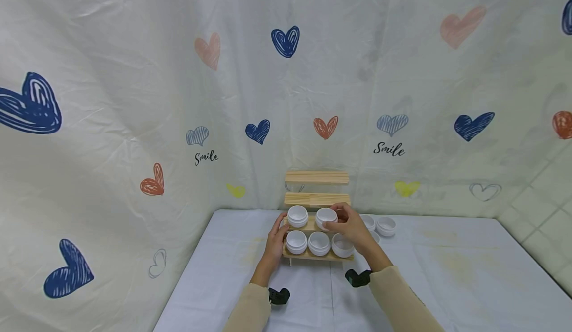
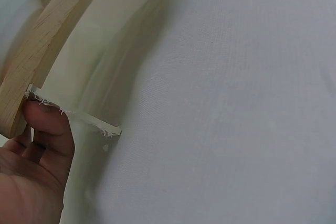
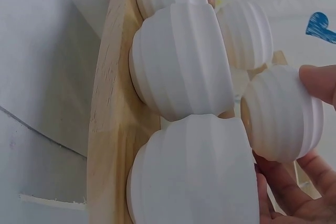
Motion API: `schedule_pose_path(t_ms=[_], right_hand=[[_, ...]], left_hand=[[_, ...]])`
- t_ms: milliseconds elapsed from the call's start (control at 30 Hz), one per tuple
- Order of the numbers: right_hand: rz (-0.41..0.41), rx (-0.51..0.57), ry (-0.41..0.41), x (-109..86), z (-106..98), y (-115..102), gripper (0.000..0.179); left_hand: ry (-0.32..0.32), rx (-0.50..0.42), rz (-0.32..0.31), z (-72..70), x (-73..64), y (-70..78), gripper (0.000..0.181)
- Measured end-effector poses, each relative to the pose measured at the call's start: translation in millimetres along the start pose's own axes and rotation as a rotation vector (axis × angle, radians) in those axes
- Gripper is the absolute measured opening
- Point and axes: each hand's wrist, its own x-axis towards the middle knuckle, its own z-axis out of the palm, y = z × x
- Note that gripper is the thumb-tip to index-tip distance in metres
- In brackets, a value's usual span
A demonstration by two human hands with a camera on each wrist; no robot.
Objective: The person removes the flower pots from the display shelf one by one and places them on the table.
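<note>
A tiered wooden rack [image 1: 317, 199] stands on the table, with clear side panels. Three white ribbed cups [image 1: 319, 243] line its lowest tier, and another white cup [image 1: 297, 216] sits at the left of the tier above. Beside that one, my right hand [image 1: 356, 232] pinches a white cup [image 3: 283, 114] between thumb and fingers, at the second tier; whether its base touches the wood is unclear. My left hand [image 1: 273, 246] holds the rack's left end, its thumb [image 2: 48, 118] against the wooden tier's edge. Its other fingers are partly hidden behind the wood.
More white cups [image 1: 386, 226] stand on the table right of the rack, partly hidden by my right hand. A white cloth [image 1: 447, 267] covers the table. Behind it hangs a white curtain [image 1: 339, 84] printed with hearts.
</note>
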Motion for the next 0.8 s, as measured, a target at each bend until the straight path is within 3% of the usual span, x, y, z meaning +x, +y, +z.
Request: schedule_pose_path(t_ms=[400, 800], right_hand=[[0.029, -0.035, 0.036, 1.9, -2.1, 4.7, 0.059], [-0.010, 0.008, 0.070, -1.4, -1.9, 6.2, 0.056]], left_hand=[[0.001, -0.015, -0.005, 0.1, 0.9, -2.0, 0.045], [0.001, -0.011, -0.005, 0.1, 1.3, -3.4, 0.045]])
